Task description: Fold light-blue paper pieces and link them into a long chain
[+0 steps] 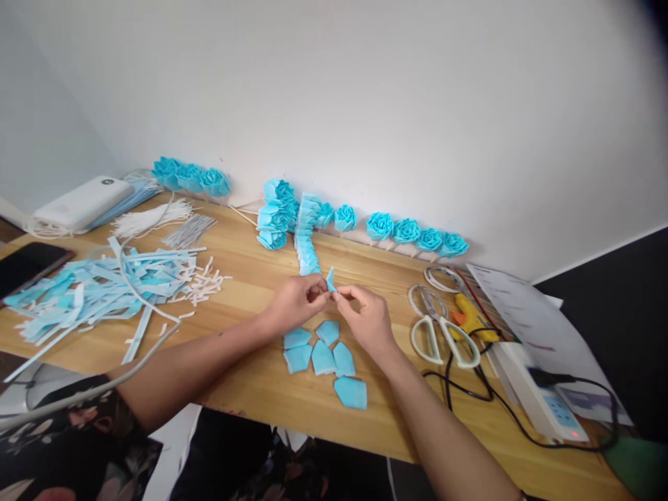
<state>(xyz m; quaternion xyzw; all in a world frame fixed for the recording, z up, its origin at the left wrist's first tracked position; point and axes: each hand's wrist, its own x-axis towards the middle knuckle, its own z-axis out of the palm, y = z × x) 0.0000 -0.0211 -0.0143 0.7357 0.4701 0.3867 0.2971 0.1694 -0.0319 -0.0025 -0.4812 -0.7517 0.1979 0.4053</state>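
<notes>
My left hand (296, 299) and my right hand (365, 313) meet above the wooden table (250, 390), fingers pinched together on one small blue folded petal piece (330, 280). Just below them several cut blue petal pieces (323, 356) lie flat on the wood. Behind my hands a row of stacked blue folded pieces (305, 240) runs back toward the wall. Finished blue roses (407, 231) line the wall to the right, and more roses (191, 177) lie at the back left.
White-handled scissors (443, 330), a yellow glue gun (470, 316) and a white power strip (543, 400) with black cables lie at the right. Blue and white strip scraps (99, 285) cover the left. A white power bank (83, 202) and a dark phone (28, 264) sit far left.
</notes>
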